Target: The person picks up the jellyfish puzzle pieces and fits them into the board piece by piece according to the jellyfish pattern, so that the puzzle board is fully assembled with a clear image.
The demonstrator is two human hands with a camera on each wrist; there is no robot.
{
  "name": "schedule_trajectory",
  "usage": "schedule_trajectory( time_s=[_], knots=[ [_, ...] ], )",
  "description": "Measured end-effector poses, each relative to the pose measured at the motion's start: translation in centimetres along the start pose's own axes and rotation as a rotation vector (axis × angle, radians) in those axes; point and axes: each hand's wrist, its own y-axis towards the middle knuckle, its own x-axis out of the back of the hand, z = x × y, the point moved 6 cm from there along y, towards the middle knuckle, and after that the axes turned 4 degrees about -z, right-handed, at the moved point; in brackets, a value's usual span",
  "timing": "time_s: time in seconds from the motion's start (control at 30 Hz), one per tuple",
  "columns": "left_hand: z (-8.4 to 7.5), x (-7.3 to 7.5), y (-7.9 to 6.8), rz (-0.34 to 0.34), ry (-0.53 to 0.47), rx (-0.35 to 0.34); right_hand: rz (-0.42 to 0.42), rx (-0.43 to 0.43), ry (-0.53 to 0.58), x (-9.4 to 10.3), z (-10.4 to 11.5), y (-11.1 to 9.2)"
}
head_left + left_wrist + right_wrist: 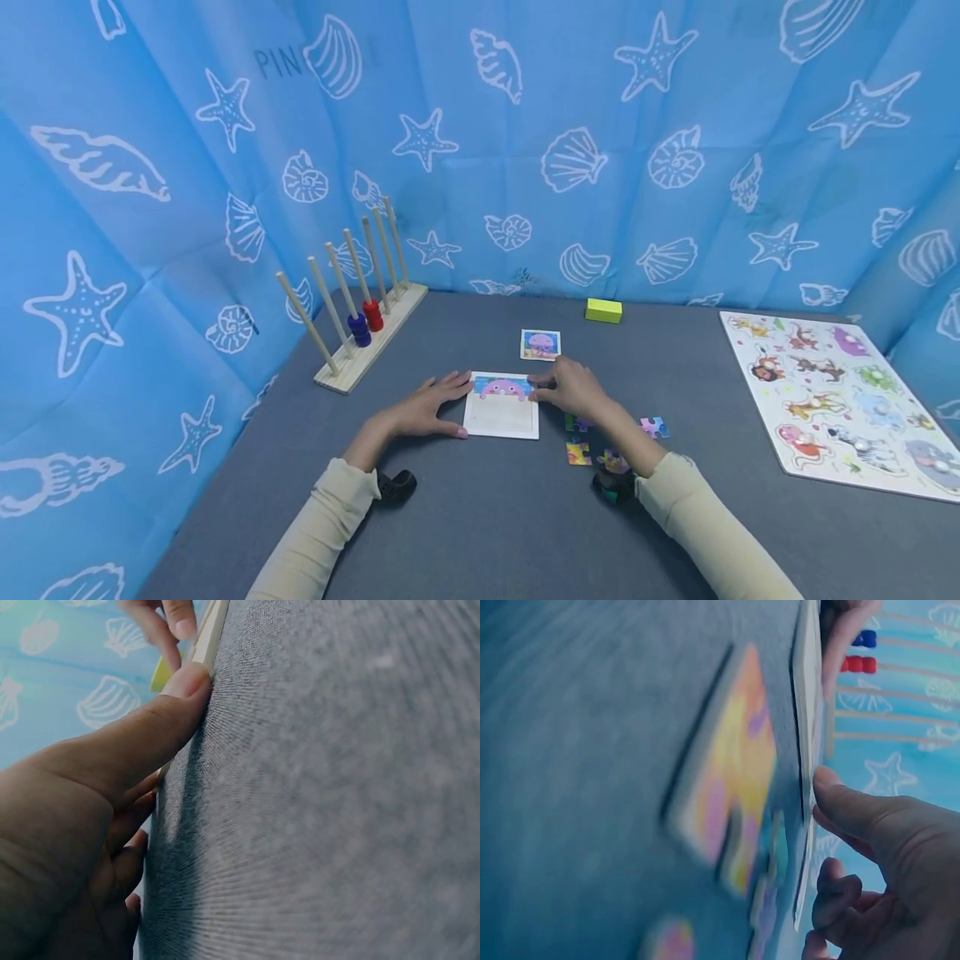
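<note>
A white puzzle tray (pixel 501 421) lies flat on the table, with a pink octopus picture (pixel 501 387) across its far part and bare board nearer me. My left hand (pixel 429 407) rests along its left side, thumb at the near corner and fingers spread toward the far one. In the left wrist view that thumb (pixel 154 724) presses the tray's edge. At the far right corner, my right hand (pixel 572 387) touches the border and picture with thumb and index fingertips; its other fingers curl loosely in the right wrist view. Loose jigsaw pieces (pixel 578 453) lie beside the tray, partly hidden under my right forearm.
Behind the tray lies a small octopus picture card (pixel 540 344), with a yellow-green block (pixel 603 311) farther back. A wooden peg rack (pixel 382 337) with blue and red rings stands at left. An animal peg board (pixel 847 400) lies at right, and a blue curtain (pixel 480 150) hangs behind.
</note>
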Motion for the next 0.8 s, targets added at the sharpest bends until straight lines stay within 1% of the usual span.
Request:
schedule_trajectory(
  time_s=[0.17, 0.27, 0.47, 0.67, 0.8],
  knots=[
    [0.0, 0.0, -0.1, 0.001, -0.009, -0.001, 0.053, 0.002, 0.054, 0.8, -1.6, -1.2],
    [0.0, 0.1, -0.1, 0.0, -0.014, -0.006, 0.062, -0.004, 0.067, 1.7, -2.6, -2.1],
    [0.1, 0.3, 0.0, -0.005, -0.015, -0.005, 0.069, -0.053, 0.086, 3.0, -3.7, -3.7],
    [0.0, 0.2, 0.0, 0.001, -0.009, -0.007, 0.093, -0.088, 0.091, 3.3, -4.5, -5.3],
    [0.0, 0.0, 0.0, -0.002, -0.008, 0.003, 0.114, -0.059, 0.114, 3.0, -4.6, -6.0]
  ],
)
